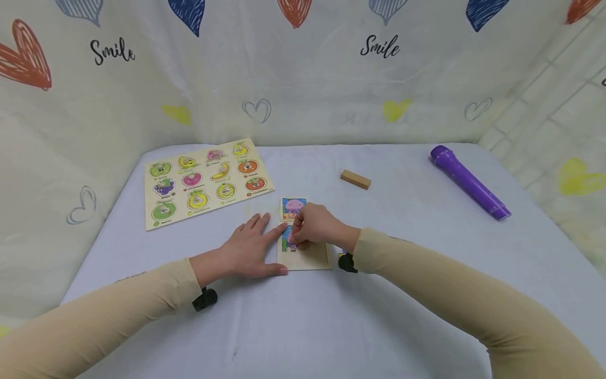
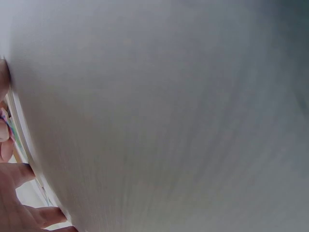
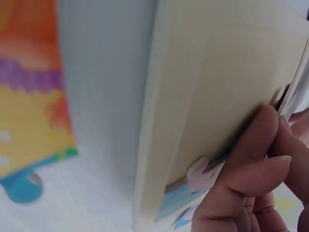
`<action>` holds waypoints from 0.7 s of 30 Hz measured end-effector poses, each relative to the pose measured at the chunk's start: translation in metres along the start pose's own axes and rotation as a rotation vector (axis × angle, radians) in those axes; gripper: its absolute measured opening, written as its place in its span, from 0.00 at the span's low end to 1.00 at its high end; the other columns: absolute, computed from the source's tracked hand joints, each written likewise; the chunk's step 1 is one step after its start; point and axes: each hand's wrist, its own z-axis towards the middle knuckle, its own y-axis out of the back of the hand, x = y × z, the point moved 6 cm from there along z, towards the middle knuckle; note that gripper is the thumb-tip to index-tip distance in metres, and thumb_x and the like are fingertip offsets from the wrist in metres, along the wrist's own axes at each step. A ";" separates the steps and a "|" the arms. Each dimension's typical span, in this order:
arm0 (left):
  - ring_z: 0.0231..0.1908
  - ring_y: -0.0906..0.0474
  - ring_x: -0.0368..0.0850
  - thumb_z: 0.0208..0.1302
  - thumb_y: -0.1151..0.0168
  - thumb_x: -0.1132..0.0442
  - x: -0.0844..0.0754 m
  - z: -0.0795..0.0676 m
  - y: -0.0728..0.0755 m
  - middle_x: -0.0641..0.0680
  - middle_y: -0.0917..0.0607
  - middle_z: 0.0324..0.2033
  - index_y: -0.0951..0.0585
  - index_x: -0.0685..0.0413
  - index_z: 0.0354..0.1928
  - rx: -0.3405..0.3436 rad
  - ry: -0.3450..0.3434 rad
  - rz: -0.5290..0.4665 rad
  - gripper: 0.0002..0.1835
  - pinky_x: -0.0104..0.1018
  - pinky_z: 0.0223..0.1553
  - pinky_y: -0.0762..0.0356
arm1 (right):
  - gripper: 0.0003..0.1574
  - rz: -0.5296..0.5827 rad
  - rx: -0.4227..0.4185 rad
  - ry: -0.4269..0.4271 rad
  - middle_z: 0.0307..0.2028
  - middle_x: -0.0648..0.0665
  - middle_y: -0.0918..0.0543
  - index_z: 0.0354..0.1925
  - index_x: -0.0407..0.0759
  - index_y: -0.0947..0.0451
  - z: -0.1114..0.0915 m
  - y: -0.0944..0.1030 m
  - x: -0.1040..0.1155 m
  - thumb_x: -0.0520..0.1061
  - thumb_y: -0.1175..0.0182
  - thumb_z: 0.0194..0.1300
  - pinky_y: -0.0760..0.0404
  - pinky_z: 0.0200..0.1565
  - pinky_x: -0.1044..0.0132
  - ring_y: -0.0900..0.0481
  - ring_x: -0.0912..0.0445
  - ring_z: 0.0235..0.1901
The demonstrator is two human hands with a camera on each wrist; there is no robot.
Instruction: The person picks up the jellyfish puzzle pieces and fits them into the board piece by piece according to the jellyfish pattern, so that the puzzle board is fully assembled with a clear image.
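Note:
A shallow wooden puzzle tray [image 1: 310,261] lies on the white table, with blue and pink jigsaw pieces along its left and far side. My right hand [image 1: 318,223] reaches over it and pinches a small colourful puzzle piece [image 1: 288,238] at the tray's left side; the fingers hide much of that piece. In the right wrist view, a pink and blue puzzle piece [image 3: 198,181] sits in the tray beside the curled fingers. With fingers spread, my left hand [image 1: 248,247] rests at the tray's left edge, its thumb by the near corner.
A picture card [image 1: 286,209] with a pink sea creature lies just beyond the tray. A loose puzzle piece [image 3: 34,116] lies right of it. Farther off are a fruit puzzle board [image 1: 203,181], a wooden block [image 1: 355,179] and a purple microphone-shaped object [image 1: 468,181].

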 end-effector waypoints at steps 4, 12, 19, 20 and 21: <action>0.77 0.50 0.72 0.60 0.36 0.30 0.000 0.000 0.000 0.69 0.45 0.78 0.42 0.46 0.81 -0.002 0.000 -0.004 0.53 0.70 0.70 0.40 | 0.10 -0.045 -0.011 0.003 0.25 0.47 0.15 0.29 0.42 0.17 0.000 0.000 0.003 0.43 0.28 0.64 0.23 0.28 0.75 0.17 0.59 0.26; 0.77 0.50 0.72 0.60 0.36 0.30 0.000 0.000 0.000 0.69 0.45 0.78 0.42 0.45 0.81 0.001 0.004 -0.006 0.53 0.70 0.71 0.41 | 0.12 -0.122 -0.066 0.037 0.24 0.47 0.16 0.28 0.42 0.18 -0.002 -0.001 0.004 0.45 0.26 0.62 0.24 0.28 0.73 0.19 0.58 0.26; 0.77 0.50 0.72 0.59 0.35 0.30 -0.001 0.000 0.000 0.69 0.45 0.78 0.42 0.45 0.81 0.003 0.006 -0.005 0.53 0.69 0.71 0.41 | 0.11 -0.152 -0.100 0.048 0.24 0.47 0.16 0.30 0.41 0.17 0.000 -0.002 0.006 0.46 0.27 0.63 0.24 0.28 0.73 0.19 0.58 0.24; 0.77 0.50 0.72 0.59 0.36 0.30 -0.001 0.000 0.000 0.69 0.45 0.78 0.42 0.45 0.81 0.002 0.006 0.000 0.53 0.69 0.71 0.41 | 0.11 -0.149 -0.101 0.047 0.23 0.47 0.16 0.29 0.41 0.17 0.000 -0.003 0.006 0.46 0.27 0.63 0.24 0.28 0.73 0.19 0.58 0.24; 0.77 0.50 0.72 0.59 0.36 0.30 -0.001 0.000 0.000 0.69 0.45 0.78 0.42 0.45 0.81 0.002 0.005 0.005 0.53 0.69 0.71 0.40 | 0.11 -0.146 -0.102 0.047 0.23 0.47 0.15 0.29 0.41 0.17 0.000 -0.003 0.007 0.45 0.27 0.63 0.24 0.27 0.73 0.18 0.58 0.23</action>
